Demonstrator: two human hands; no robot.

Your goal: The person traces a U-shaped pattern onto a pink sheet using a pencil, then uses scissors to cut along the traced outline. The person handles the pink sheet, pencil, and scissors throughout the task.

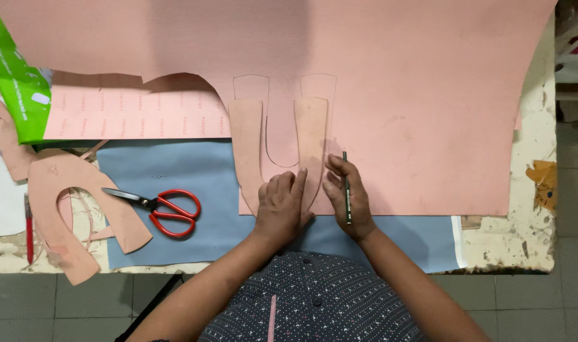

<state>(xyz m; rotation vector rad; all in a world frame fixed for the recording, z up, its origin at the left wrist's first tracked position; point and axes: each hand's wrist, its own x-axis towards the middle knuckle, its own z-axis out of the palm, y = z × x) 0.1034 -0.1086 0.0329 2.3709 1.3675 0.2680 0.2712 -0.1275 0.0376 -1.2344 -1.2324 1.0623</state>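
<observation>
Your left hand (281, 206) presses flat, fingers spread, on the U-shaped template (279, 142), whose arms run away from you across the pink sheet (416, 114). Your right hand (347, 196) grips a pencil (346, 187) just beside the template's right arm, nearer that edge.

Bare forearms; a dark navy buttoned shirt speckled with tiny white marks.

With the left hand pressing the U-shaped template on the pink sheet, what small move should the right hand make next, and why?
Probably bring the dark pencil tip to the right edge of the tan U-shaped template and trace along it. The left hand pins the template flat on the large pink sheet, the right hand holds the pencil beside it, and a drawn outline already shows above.
</observation>
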